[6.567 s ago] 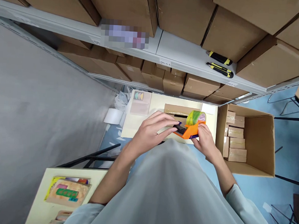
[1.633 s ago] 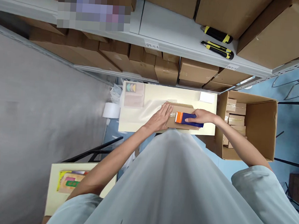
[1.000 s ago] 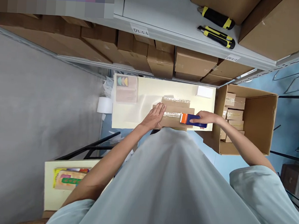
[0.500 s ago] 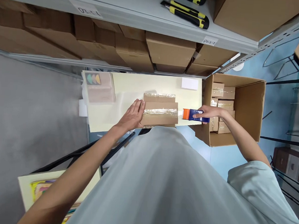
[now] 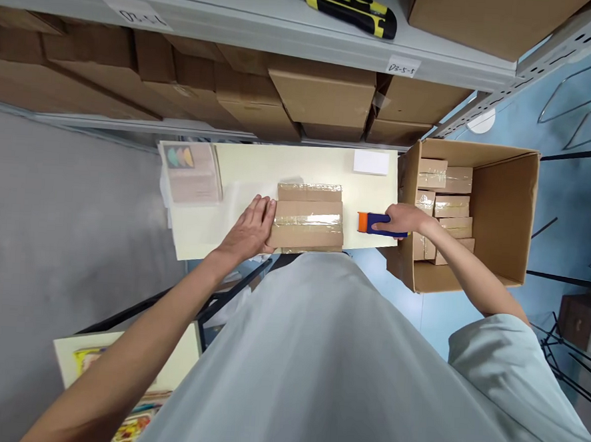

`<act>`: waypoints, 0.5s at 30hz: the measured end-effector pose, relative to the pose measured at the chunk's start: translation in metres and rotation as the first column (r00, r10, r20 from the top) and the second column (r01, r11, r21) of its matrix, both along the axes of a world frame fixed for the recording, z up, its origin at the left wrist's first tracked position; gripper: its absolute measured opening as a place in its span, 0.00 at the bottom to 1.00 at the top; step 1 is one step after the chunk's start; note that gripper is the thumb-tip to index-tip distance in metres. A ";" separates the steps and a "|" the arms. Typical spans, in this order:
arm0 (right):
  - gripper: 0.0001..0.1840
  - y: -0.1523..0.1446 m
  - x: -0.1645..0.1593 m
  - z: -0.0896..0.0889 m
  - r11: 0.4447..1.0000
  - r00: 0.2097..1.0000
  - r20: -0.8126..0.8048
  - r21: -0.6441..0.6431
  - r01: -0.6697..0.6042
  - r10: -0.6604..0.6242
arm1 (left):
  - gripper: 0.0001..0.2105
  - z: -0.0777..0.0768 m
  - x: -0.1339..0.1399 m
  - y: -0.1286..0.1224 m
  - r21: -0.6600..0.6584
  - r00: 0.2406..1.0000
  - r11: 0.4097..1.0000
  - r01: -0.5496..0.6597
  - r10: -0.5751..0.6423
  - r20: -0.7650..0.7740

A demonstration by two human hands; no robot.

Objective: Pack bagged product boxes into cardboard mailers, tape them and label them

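A flat cardboard box [image 5: 307, 235], with clear tape across its top, lies on the cream tabletop [image 5: 249, 158] in front of me. My left hand [image 5: 251, 228] rests against the box's left end, fingers stretched out and thumb near the lower corner. To the right of the box, my right hand [image 5: 404, 219] is closed around a blue and orange tape dispenser [image 5: 377, 223]. The dispenser's orange end points left at the box, with a small gap between them. My fingers partly cover its handle.
At the right stands an open carton [image 5: 501, 213] holding several small taped boxes. A plastic-wrapped packet [image 5: 190, 178] and a white slip [image 5: 371, 162] lie on the table. A metal shelf [image 5: 228, 17] with utility knives [image 5: 351, 8] and large cartons [image 5: 323, 93] runs along the back.
The camera view has shifted slightly, moving the shelf and carton within the frame. The gap between the dispenser and the box is slightly wider. Both hands keep the same hold.
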State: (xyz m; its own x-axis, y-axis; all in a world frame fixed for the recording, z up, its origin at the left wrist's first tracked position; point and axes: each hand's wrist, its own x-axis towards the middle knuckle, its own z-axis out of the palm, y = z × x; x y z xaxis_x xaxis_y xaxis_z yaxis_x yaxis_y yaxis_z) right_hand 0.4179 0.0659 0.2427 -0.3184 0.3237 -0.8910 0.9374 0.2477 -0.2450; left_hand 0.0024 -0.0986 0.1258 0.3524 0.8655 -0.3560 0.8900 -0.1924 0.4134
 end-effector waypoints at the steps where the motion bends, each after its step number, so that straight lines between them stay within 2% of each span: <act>1: 0.38 -0.004 -0.006 -0.001 0.998 1.000 0.024 0.053 -0.017 0.016 | 0.59 0.000 0.001 0.000 -0.003 1.000 1.000 -0.008 0.008 -0.002; 5: 0.30 -0.030 -0.034 -0.006 0.982 0.995 0.100 0.187 -0.035 0.016 | 0.59 0.000 0.002 0.000 -0.011 1.000 1.000 -0.014 0.014 -0.012; 9: 0.22 -0.059 -0.062 -0.021 0.958 0.990 0.143 0.280 -0.053 0.013 | 0.62 0.001 0.002 0.001 -0.008 0.999 1.000 0.021 -0.021 -0.042; 12: 0.17 -0.074 -0.071 -0.034 0.945 0.981 0.184 0.328 -0.010 -0.053 | 0.64 0.002 0.002 0.001 -0.008 0.998 1.000 0.028 -0.028 -0.049; 15: 0.19 -0.083 -0.065 -0.036 0.921 0.965 0.193 0.377 0.094 -0.178 | 0.67 0.004 0.002 0.001 -0.012 0.999 1.000 0.016 -0.016 -0.032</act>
